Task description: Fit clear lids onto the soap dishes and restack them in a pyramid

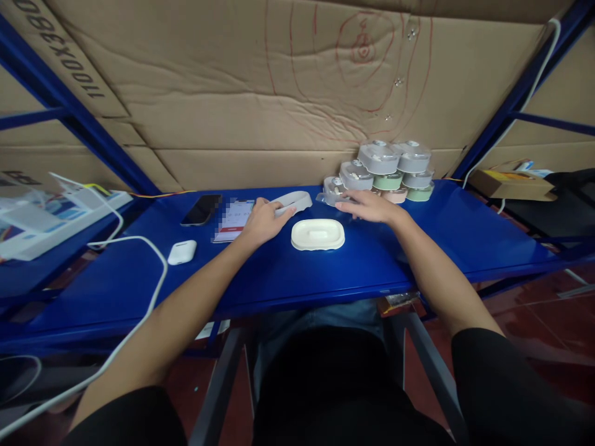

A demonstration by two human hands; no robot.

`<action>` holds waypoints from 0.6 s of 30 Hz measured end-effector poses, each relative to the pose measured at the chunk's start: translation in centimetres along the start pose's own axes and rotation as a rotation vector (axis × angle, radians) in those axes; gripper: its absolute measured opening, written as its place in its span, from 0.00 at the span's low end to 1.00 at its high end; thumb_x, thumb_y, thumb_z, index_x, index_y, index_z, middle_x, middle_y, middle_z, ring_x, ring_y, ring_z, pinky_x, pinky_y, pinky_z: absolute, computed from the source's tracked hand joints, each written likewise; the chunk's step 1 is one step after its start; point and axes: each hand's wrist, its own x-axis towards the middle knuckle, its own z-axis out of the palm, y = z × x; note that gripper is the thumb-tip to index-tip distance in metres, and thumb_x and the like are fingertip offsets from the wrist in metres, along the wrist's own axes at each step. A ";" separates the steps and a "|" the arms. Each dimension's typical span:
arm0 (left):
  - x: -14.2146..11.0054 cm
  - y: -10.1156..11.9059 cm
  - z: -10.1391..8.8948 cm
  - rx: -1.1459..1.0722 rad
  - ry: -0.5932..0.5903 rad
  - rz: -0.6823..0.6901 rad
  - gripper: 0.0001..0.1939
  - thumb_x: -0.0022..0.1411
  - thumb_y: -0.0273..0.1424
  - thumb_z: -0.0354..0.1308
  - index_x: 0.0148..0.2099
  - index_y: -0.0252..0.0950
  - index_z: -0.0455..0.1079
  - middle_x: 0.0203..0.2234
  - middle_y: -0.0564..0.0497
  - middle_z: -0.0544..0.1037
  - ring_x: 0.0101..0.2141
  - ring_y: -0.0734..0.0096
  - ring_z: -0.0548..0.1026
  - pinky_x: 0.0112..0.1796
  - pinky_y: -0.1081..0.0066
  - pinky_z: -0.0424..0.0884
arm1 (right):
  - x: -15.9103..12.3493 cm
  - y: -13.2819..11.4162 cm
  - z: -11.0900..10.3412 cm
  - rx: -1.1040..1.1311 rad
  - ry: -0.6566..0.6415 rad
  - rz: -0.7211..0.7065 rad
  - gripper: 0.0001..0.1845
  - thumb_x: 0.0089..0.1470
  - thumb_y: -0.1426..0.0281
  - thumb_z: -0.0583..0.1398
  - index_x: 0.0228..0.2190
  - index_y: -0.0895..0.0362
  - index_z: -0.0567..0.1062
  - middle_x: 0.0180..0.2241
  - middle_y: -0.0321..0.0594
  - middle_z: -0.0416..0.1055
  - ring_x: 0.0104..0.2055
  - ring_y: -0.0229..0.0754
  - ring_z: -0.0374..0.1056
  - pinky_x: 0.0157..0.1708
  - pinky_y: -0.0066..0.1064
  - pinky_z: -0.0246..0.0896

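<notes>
My left hand [266, 222] is closed on a light grey, rim-like oval piece [303, 201], held at its left end just above the blue table. In front of it lies a cream oval base [318, 234] with a raised bar in its middle; neither hand touches that. My right hand [369, 206] reaches to the front of the stacked small containers, its fingers stretched out. Nearest to those fingers is the lower left grey container [333, 189] with a clear lid; whether they touch it is unclear.
Several clear-lidded containers [379, 158] in grey, green and pink stand stacked against the cardboard wall. To the left lie a dark phone [201, 210], a lit screen device [232, 222] and a white earbud case [182, 253]. A white cable [160, 279] crosses the left side.
</notes>
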 end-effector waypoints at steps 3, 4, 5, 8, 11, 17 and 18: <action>0.0 0.2 -0.2 0.030 -0.030 -0.007 0.33 0.74 0.55 0.52 0.57 0.33 0.84 0.41 0.37 0.74 0.63 0.37 0.72 0.64 0.45 0.72 | 0.0 0.0 0.0 -0.014 -0.058 0.070 0.45 0.62 0.27 0.56 0.55 0.52 0.80 0.39 0.46 0.85 0.40 0.57 0.82 0.46 0.51 0.76; -0.1 0.2 -0.2 0.032 -0.035 -0.010 0.33 0.74 0.55 0.53 0.57 0.32 0.84 0.41 0.37 0.74 0.63 0.37 0.72 0.63 0.46 0.72 | 0.0 -0.1 0.1 -0.015 -0.067 0.079 0.45 0.63 0.28 0.56 0.56 0.52 0.80 0.41 0.47 0.85 0.41 0.57 0.82 0.47 0.50 0.76; -0.1 0.3 -0.3 0.029 -0.038 -0.012 0.33 0.74 0.54 0.53 0.57 0.32 0.84 0.41 0.37 0.74 0.63 0.37 0.72 0.63 0.46 0.72 | 0.0 -0.1 0.1 -0.016 -0.068 0.083 0.45 0.63 0.28 0.56 0.56 0.52 0.80 0.43 0.48 0.85 0.42 0.57 0.82 0.47 0.50 0.76; -0.1 0.3 -0.3 -0.006 -0.032 0.000 0.32 0.74 0.54 0.54 0.55 0.32 0.84 0.40 0.36 0.75 0.63 0.36 0.71 0.64 0.45 0.72 | 0.1 -0.1 0.2 -0.017 -0.046 0.065 0.44 0.63 0.28 0.56 0.55 0.52 0.80 0.50 0.50 0.84 0.44 0.58 0.82 0.48 0.50 0.77; -0.1 0.2 -0.1 -0.078 -0.011 0.061 0.28 0.74 0.53 0.55 0.53 0.36 0.84 0.43 0.37 0.75 0.62 0.38 0.72 0.64 0.44 0.72 | 0.2 0.2 0.2 -0.009 0.011 0.020 0.44 0.63 0.27 0.55 0.52 0.51 0.81 0.48 0.50 0.84 0.46 0.60 0.81 0.50 0.52 0.76; -0.8 0.8 -0.4 -0.187 -0.088 0.312 0.26 0.73 0.54 0.58 0.53 0.39 0.83 0.58 0.39 0.74 0.61 0.44 0.74 0.68 0.43 0.69 | 0.3 0.6 -0.2 0.031 0.201 -0.074 0.48 0.63 0.26 0.52 0.55 0.54 0.80 0.47 0.53 0.84 0.51 0.64 0.80 0.55 0.59 0.74; -1.0 1.0 -0.5 -0.194 -0.126 0.364 0.26 0.73 0.54 0.58 0.54 0.39 0.83 0.60 0.39 0.72 0.62 0.44 0.74 0.68 0.43 0.69 | 0.3 0.6 -0.2 0.035 0.226 -0.074 0.49 0.64 0.27 0.52 0.57 0.55 0.79 0.48 0.53 0.84 0.52 0.65 0.80 0.56 0.60 0.74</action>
